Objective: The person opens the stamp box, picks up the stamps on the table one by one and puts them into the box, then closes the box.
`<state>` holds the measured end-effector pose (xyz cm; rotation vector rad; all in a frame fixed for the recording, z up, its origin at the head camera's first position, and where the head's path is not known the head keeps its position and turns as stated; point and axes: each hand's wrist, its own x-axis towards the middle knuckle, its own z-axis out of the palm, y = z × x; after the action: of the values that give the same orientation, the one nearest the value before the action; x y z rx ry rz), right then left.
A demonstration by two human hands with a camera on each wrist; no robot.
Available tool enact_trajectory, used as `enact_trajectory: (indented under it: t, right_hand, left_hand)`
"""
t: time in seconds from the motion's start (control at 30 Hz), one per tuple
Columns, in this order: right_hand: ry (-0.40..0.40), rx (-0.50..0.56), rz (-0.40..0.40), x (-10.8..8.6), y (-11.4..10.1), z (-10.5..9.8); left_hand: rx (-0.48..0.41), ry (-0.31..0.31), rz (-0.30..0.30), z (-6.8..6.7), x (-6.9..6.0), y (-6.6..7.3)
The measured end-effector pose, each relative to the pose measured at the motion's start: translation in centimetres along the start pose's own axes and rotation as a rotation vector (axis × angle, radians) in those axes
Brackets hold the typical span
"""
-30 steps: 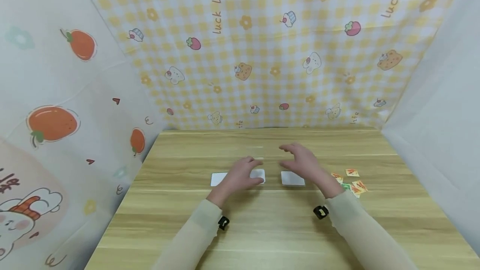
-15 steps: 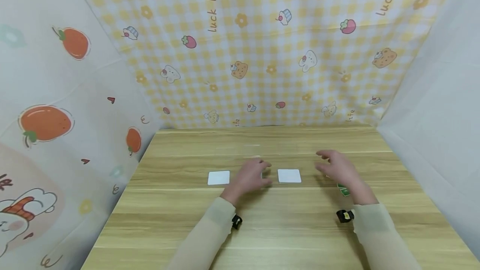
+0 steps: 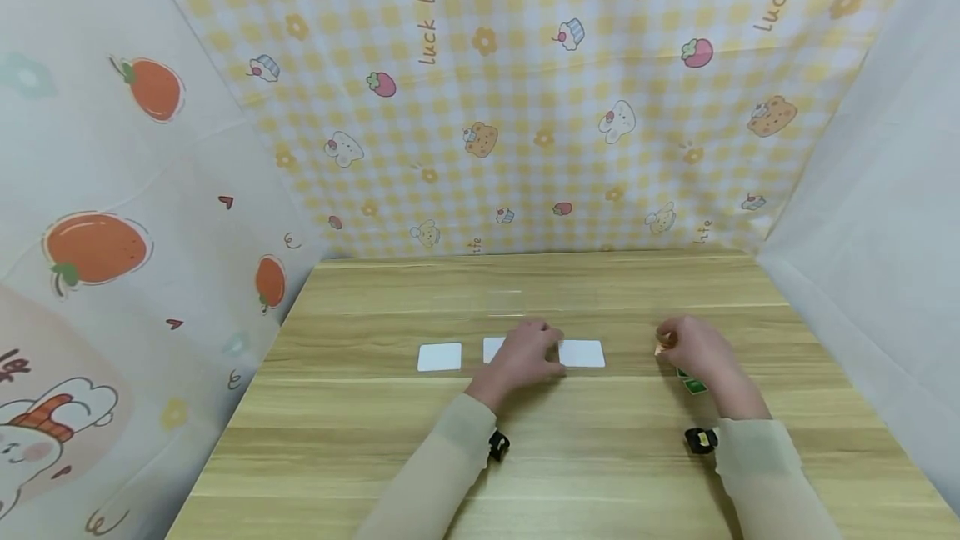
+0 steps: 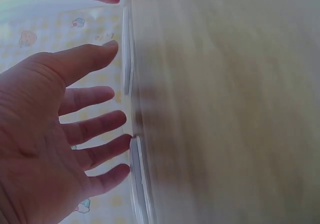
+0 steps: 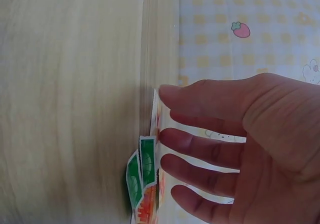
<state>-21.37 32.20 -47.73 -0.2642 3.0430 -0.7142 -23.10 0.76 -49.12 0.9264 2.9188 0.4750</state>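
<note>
Three white rectangular cards lie in a row on the wooden table: a left card [image 3: 439,357], a middle card [image 3: 492,347] and a right card [image 3: 582,353]. My left hand [image 3: 524,352] hovers with spread, relaxed fingers, partly covering the middle card, its fingertips by the right card's left edge. In the left wrist view, the palm holds nothing. My right hand [image 3: 701,354] is lowered over small printed paper pieces, green ones [image 5: 147,159] and orange ones [image 5: 146,204]. Its thumb and fingertips reach an orange-and-white piece [image 5: 155,109]; its fingers look apart, not closed around it.
Thin transparent rectangles [image 3: 506,302] lie on the table [image 3: 600,448] behind the white cards. A yellow checked cloth [image 3: 525,90] hangs along the back edge, with white cloths at both sides. Each wrist carries a small black device [image 3: 701,440].
My right hand has moved right, from near the right white card to the printed pieces, and come down with its fingers closer together. My left hand has shifted right, uncovering the left card.
</note>
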Motion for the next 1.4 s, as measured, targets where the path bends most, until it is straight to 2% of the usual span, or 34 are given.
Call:
enact_trajectory:
  t: [0.27,0.63,1.0,1.27,1.4]
  right_hand:
    - [-0.019,-0.03,0.01,-0.2,0.1,0.2]
    - [-0.001,-0.024,-0.013,0.1,0.4,0.6]
    - [0.001,-0.013,-0.051,0.5,0.5,0.9]
    - [-0.031,-0.005,-0.064,0.6,0.2,0.6]
    - [-0.022,-0.017,-0.089,0.7,0.2,0.8]
  left_hand:
    - [0.066,-0.028,-0.045,0.3,0.6,0.3]
    - [0.129,-0.026,-0.048,0.5,1.1,0.2]
    - [0.118,-0.024,-0.054,0.1,1.4,-0.1]
    - [0.119,-0.023,-0.055,0.3,1.5,-0.2]
    - [0.119,-0.024,-0.055,0.2,1.4,-0.2]
